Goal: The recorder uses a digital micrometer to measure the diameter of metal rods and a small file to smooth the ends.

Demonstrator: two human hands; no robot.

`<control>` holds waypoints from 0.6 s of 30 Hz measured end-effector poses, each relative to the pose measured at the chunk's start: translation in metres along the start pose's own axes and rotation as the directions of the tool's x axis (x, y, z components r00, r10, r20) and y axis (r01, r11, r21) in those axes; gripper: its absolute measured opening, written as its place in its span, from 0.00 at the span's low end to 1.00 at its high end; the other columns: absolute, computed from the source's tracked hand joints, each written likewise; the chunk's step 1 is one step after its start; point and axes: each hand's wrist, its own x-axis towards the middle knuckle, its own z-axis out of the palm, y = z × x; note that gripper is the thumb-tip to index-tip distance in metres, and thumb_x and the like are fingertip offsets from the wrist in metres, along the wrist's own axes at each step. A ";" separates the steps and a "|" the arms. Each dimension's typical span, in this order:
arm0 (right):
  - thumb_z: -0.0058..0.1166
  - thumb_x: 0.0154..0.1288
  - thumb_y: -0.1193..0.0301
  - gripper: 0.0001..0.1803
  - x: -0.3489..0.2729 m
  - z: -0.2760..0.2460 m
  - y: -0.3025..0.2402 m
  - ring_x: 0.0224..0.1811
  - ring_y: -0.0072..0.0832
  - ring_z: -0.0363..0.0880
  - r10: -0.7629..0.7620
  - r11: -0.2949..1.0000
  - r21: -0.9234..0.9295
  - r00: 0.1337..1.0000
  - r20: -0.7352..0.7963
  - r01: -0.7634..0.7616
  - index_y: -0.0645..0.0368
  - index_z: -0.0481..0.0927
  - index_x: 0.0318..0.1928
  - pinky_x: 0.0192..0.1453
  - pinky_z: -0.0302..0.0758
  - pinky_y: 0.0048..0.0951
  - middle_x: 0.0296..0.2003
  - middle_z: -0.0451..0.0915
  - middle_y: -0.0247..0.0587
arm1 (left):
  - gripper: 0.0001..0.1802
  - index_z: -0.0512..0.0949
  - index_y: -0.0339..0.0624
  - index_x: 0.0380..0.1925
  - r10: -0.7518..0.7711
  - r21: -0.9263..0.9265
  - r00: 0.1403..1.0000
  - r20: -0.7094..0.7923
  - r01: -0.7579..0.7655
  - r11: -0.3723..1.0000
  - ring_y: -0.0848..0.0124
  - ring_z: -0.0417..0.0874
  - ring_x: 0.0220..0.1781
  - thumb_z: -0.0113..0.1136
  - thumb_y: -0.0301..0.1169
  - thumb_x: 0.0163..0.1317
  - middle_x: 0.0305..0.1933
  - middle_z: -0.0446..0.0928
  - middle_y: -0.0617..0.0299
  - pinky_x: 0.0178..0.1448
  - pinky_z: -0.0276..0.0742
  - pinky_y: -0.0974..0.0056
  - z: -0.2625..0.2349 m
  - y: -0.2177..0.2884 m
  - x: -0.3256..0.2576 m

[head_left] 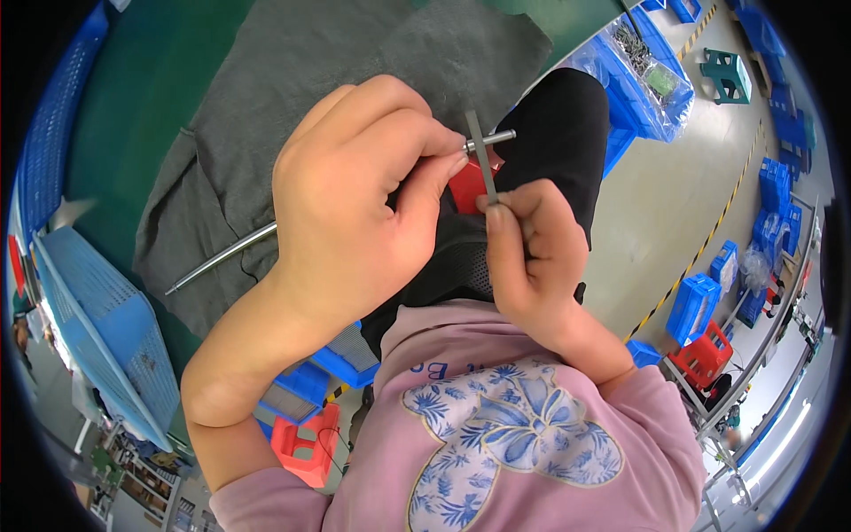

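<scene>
My left hand (pixel 359 182) is closed, thumb and forefinger pinching a slim, shiny metal rod (pixel 503 136) whose end sticks out to the right. A flat, narrow grey strip (pixel 480 146), file-like in shape, crosses in front of that rod; whether they touch I cannot tell. Its near end is pinched between thumb and fingers of my right hand (pixel 536 244). Left of my left wrist, a long silver metal rod (pixel 222 257) with a tapered tip shows over the dark grey cloth (pixel 222 151). My left hand hides whether both rod parts belong to one piece.
Under the cloth is a green tabletop (pixel 173 62). A light blue basket (pixel 115 328) stands at the left. Blue bins (pixel 620 97) with bagged metal parts are at the upper right. Red stools (pixel 705 355) and a green stool (pixel 727 75) stand on the floor.
</scene>
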 end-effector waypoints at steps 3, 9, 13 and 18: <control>0.51 0.58 0.83 0.05 0.017 0.000 -0.008 0.13 0.14 0.64 0.040 0.999 0.007 0.998 0.040 -0.040 0.64 0.70 0.30 0.18 0.59 0.16 0.14 0.67 0.33 | 0.07 0.77 0.33 0.24 0.004 0.006 1.000 0.001 -0.004 1.000 0.74 0.74 0.24 0.63 0.14 0.44 0.26 0.73 0.61 0.27 0.69 0.74 -0.001 0.000 -0.001; 0.52 0.58 0.83 0.05 0.004 0.004 -0.002 0.12 0.13 0.61 -0.063 0.998 -0.030 0.998 -0.031 0.063 0.63 0.69 0.29 0.16 0.57 0.18 0.13 0.65 0.31 | 0.07 0.77 0.33 0.24 0.015 0.012 1.000 0.002 -0.015 1.000 0.74 0.73 0.24 0.63 0.14 0.44 0.26 0.73 0.60 0.27 0.68 0.74 -0.002 0.001 0.000; 0.51 0.57 0.84 0.05 0.008 0.006 -0.001 0.13 0.15 0.66 0.045 0.999 0.027 0.999 0.018 -0.046 0.64 0.70 0.29 0.18 0.60 0.17 0.13 0.67 0.33 | 0.07 0.77 0.34 0.24 0.004 -0.010 1.000 -0.013 -0.004 1.000 0.74 0.73 0.24 0.63 0.14 0.44 0.26 0.73 0.60 0.27 0.68 0.73 -0.001 0.001 -0.002; 0.51 0.57 0.84 0.05 0.017 0.005 -0.007 0.12 0.19 0.66 -0.025 0.999 -0.019 1.000 -0.009 0.025 0.63 0.71 0.30 0.18 0.61 0.18 0.13 0.66 0.35 | 0.07 0.77 0.33 0.24 0.032 0.035 0.999 -0.009 -0.032 0.999 0.73 0.73 0.24 0.63 0.14 0.43 0.26 0.73 0.60 0.26 0.68 0.73 -0.002 0.001 0.001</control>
